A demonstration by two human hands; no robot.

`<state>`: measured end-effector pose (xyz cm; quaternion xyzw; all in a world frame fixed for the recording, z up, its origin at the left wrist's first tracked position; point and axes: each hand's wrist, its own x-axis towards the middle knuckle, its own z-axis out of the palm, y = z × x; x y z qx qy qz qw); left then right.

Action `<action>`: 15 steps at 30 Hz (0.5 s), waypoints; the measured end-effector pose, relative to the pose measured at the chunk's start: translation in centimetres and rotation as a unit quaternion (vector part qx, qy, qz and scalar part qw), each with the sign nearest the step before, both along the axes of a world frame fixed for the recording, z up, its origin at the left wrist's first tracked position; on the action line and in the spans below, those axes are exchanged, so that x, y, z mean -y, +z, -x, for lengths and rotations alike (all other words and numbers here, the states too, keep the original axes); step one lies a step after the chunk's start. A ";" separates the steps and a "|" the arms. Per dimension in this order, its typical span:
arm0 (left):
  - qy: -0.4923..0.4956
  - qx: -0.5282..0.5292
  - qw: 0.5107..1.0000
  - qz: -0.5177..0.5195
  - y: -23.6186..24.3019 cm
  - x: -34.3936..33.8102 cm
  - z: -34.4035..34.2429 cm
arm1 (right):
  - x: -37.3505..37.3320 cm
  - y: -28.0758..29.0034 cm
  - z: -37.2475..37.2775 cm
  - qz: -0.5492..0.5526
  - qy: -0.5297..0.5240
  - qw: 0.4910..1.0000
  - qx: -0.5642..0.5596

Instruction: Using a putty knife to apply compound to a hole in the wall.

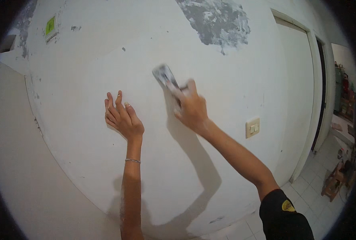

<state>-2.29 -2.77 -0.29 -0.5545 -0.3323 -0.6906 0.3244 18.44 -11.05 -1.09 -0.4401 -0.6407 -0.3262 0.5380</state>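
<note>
Head view: at far left, a green-fronted plate (pixel 51 26) is fixed to the white wall (pixel 86 72), with scuffs near it. The left hand (pixel 124 120) is raised before the wall, fingers spread, loosely bent and grasping nothing; whether it touches the wall cannot be told. In my judgement it would serve best braced lightly on a sound area, outside the tool's path. The tool (pixel 165 76), a flat, stained rectangular piece, is at mid-wall, right of the left hand; it is blurred, so its exact kind and contact with the surface cannot be confirmed. The right hand (pixel 194 106) grips it, fingers closed about its near end, with one finger reaching along it. Good practice would be to hold the face at an even angle, apply steady pressure and overlap the strokes, since a tipped corner could score the finish. Above and to the right is a rough grey patch (pixel 222 24); its ragged edge likely merits lighter passes. Further right, the switch (pixel 253 127) should be given a margin, as should the door (pixel 296 68) frame beyond it.
</note>
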 end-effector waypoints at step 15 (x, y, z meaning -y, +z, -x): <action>0.020 0.002 1.000 0.002 0.0 0.1 -0.1 | 0.8 -1.9 -4.4 -0.053 -0.034 0.998 -0.019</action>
